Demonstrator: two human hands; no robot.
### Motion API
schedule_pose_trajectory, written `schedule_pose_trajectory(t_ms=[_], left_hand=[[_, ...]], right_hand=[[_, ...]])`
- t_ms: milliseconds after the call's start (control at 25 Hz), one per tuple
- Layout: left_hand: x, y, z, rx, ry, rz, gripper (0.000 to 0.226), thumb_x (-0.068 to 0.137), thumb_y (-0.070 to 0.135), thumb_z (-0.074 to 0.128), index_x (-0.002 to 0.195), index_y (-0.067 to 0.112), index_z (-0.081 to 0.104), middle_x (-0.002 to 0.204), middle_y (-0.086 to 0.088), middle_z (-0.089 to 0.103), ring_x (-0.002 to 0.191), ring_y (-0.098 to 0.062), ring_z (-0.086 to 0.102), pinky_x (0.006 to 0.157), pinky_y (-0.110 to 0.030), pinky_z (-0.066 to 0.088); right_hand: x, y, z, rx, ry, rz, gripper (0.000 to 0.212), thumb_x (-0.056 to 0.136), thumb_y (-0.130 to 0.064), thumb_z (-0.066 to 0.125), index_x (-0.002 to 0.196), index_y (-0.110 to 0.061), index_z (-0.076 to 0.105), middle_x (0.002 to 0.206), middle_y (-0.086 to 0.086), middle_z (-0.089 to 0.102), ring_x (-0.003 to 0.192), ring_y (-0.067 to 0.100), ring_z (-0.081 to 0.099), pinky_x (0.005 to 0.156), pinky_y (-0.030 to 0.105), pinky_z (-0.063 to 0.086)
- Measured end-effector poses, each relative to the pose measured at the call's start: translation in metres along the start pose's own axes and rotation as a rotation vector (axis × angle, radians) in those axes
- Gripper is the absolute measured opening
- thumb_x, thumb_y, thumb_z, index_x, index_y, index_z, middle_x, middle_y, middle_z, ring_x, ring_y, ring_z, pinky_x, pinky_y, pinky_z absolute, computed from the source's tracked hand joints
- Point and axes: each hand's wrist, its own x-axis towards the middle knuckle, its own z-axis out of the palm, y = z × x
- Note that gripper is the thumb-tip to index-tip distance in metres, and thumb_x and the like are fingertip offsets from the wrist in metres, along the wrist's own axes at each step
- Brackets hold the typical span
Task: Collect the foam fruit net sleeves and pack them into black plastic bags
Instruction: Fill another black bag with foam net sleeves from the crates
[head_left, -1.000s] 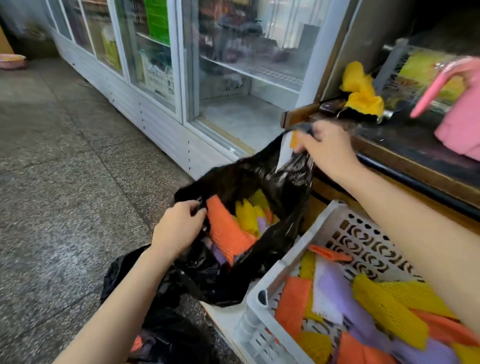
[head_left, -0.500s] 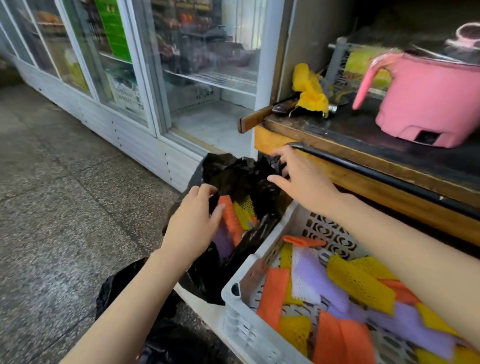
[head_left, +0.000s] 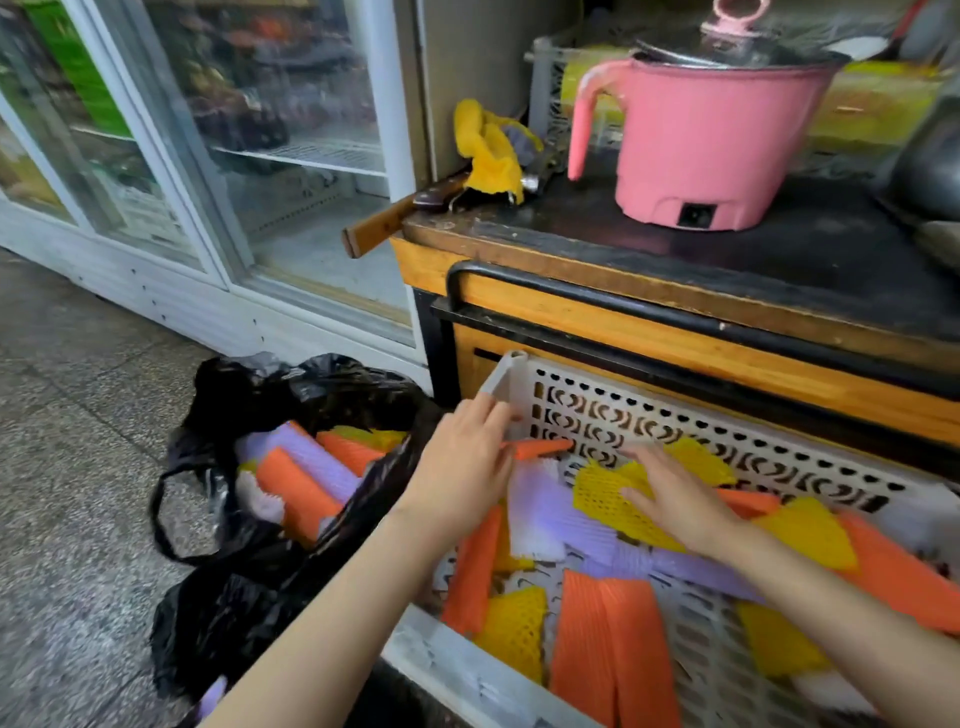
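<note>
Speckled stone floor (head_left: 78, 467) now carries the black plastic bag (head_left: 234, 613), released by both hands (it slumps open, part-filled). Left hand (head_left: 462, 467) and right hand (head_left: 675, 499), fingers straight and gripping nothing, have moved onto the coloured foam net sleeves (head_left: 597, 670) in the white perforated crate (head_left: 649, 421); another handful seems next.

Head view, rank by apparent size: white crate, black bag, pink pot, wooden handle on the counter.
1. White crate, cropped by the frame.
2. Black plastic bag.
3. Pink pot, farther away, so bag-over-pot is unsure.
4. Wooden handle.
</note>
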Motion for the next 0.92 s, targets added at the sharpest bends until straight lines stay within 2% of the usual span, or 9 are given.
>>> schedule_pose_trajectory(t_ms=[160,280,440,640,680,760,840,920], left_hand=[[0.028,0.008,0.056,-0.028,-0.201,-0.116,0.044,0.095,0.02,0.049,0.137,0.011,0.039,0.135,-0.006,0.044,0.128,-0.022,0.038,0.105,-0.03,0.031],[0.037,0.001,0.087,0.045,-0.327,-0.177,0.049,0.094,0.02,0.049,0.14,0.01,0.035,0.141,-0.009,0.041,0.133,-0.025,0.034,0.107,-0.033,0.028],[0.04,-0.013,0.103,-0.008,-0.339,-0.309,0.04,0.093,0.006,0.045,0.133,0.009,0.043,0.136,-0.013,0.048,0.128,-0.029,0.042,0.105,-0.035,0.032],[0.041,-0.001,0.091,-0.053,-0.218,-0.388,0.022,0.094,0.004,0.042,0.11,0.008,0.056,0.112,-0.014,0.063,0.105,-0.032,0.059,0.082,-0.038,0.045],[0.039,0.007,0.085,-0.098,-0.157,-0.385,0.02,0.094,0.005,0.043,0.108,0.007,0.057,0.108,-0.014,0.064,0.099,-0.03,0.061,0.077,-0.034,0.045],[0.032,0.028,0.073,-0.208,-0.02,-0.383,0.015,0.095,0.006,0.046,0.104,0.005,0.057,0.094,-0.01,0.065,0.077,-0.018,0.062,0.063,-0.013,0.04],[0.024,0.052,0.062,-0.351,0.076,-0.417,0.008,0.094,0.005,0.047,0.097,0.006,0.055,0.077,0.001,0.058,0.06,-0.001,0.049,0.053,-0.007,0.038],[0.016,0.077,0.056,-0.505,0.09,-0.499,0.007,0.092,0.002,0.048,0.094,0.008,0.051,0.071,0.006,0.053,0.057,-0.001,0.046,0.05,-0.006,0.037]], right_hand=[[-0.009,0.038,0.039,-0.101,-0.183,0.132,0.076,0.089,-0.042,0.059,0.147,-0.015,0.018,0.149,0.007,0.027,0.136,0.023,0.029,0.108,0.031,0.027],[-0.006,0.048,0.052,-0.16,-0.139,0.131,0.062,0.091,-0.032,0.057,0.143,-0.016,0.028,0.143,0.006,0.034,0.131,0.024,0.037,0.104,0.033,0.033],[-0.006,0.05,0.041,-0.024,-0.044,0.131,0.037,0.099,-0.029,0.043,0.131,-0.012,0.048,0.132,0.005,0.045,0.113,0.023,0.052,0.093,0.035,0.043],[-0.026,0.05,0.009,0.091,0.095,0.116,0.033,0.1,-0.034,0.038,0.116,-0.01,0.056,0.11,0.0,0.049,0.091,0.016,0.054,0.078,0.034,0.046],[-0.03,0.049,0.003,0.134,0.128,0.113,0.033,0.1,-0.033,0.037,0.117,-0.01,0.055,0.11,0.0,0.048,0.09,0.016,0.053,0.075,0.032,0.044],[-0.039,0.042,-0.009,0.235,0.192,0.113,0.035,0.101,-0.031,0.036,0.124,-0.011,0.053,0.11,-0.002,0.047,0.089,0.013,0.05,0.072,0.028,0.039],[-0.047,0.029,-0.016,0.323,0.244,0.118,0.039,0.101,-0.03,0.034,0.132,-0.011,0.047,0.116,0.0,0.047,0.094,0.009,0.047,0.076,0.023,0.035],[-0.055,0.014,-0.018,0.423,0.263,0.122,0.042,0.101,-0.031,0.033,0.138,-0.013,0.04,0.126,0.001,0.047,0.106,0.008,0.046,0.087,0.019,0.033]])
